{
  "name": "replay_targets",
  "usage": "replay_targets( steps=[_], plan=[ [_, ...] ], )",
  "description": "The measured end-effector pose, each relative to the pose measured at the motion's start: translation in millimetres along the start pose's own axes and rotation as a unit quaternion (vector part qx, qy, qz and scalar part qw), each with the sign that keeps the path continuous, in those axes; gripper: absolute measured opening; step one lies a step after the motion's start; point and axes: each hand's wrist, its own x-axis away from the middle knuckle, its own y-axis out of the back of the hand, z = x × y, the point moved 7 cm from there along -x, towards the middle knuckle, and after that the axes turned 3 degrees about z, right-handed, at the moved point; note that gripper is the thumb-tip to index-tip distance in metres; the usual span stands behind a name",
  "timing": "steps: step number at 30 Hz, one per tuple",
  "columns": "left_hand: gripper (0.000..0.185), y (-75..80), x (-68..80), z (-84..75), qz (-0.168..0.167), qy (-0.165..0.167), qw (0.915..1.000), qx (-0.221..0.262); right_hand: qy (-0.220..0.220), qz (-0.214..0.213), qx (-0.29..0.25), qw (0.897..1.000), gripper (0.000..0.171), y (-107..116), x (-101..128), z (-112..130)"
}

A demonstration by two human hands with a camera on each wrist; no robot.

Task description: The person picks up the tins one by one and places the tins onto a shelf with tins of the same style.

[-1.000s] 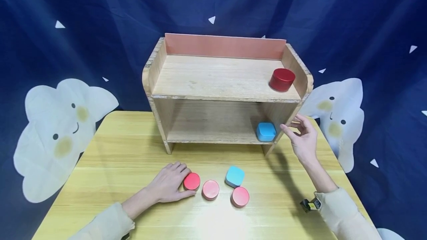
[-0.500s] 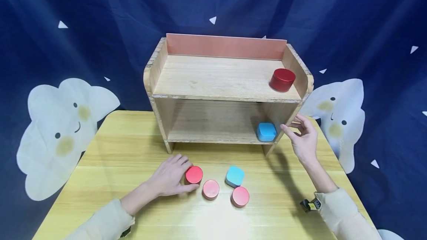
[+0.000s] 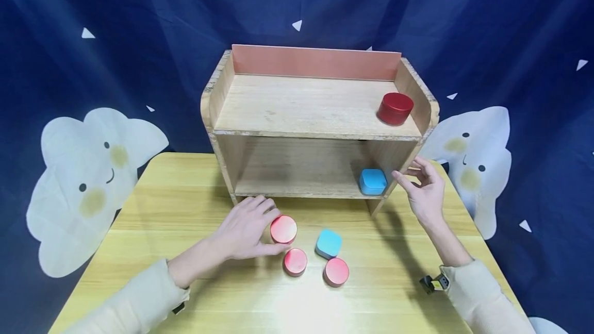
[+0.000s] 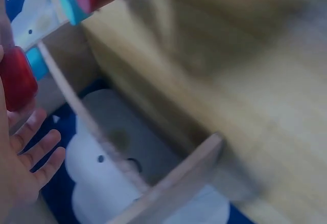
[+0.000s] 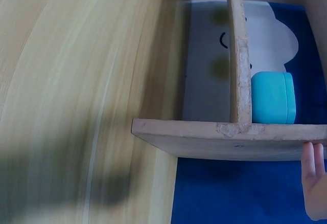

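My left hand (image 3: 252, 226) grips a round red tin (image 3: 283, 229) between thumb and fingers, in front of the shelf's lower left. In the left wrist view, the red tin (image 4: 18, 78) appears at the left edge above the spread fingers. My right hand (image 3: 426, 189) rests beside the wooden shelf (image 3: 315, 134), its thumb at the right side panel's front edge. Straight fingertips touch that panel's outer face in the right wrist view. On the table lie a second round red tin (image 3: 295, 262), a pinkish-red tin (image 3: 336, 272) and a light-blue square tin (image 3: 328, 244).
A dark red round tin (image 3: 395, 108) stands on the top shelf at right. Below it, a blue square tin (image 3: 373, 182) sits at the right end of the lower shelf. Behind the wooden table (image 3: 139, 231) hangs a dark blue curtain (image 3: 185, 9).
My left hand has carried the red tin away from me and to the right, up towards the shelf. The right hand stays at the side panel.
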Motion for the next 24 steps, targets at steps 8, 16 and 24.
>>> replay_targets(
  steps=[8,16,24],
  plan=[
    [0.061,34.0,-21.3,-15.3,-0.032,-0.047,0.9983,-0.016,0.001,0.002,0.001,1.000,0.051,1,2,0],
    [0.060,72.4,-47.3,-24.8,-0.076,-0.085,0.9924,-0.045,0.004,0.004,-0.007,1.000,0.051,-1,1,1],
    [0.059,100.3,-70.3,-32.0,-0.108,-0.106,0.9871,-0.051,0.006,0.000,-0.009,1.000,0.051,-1,2,0]
  ],
)
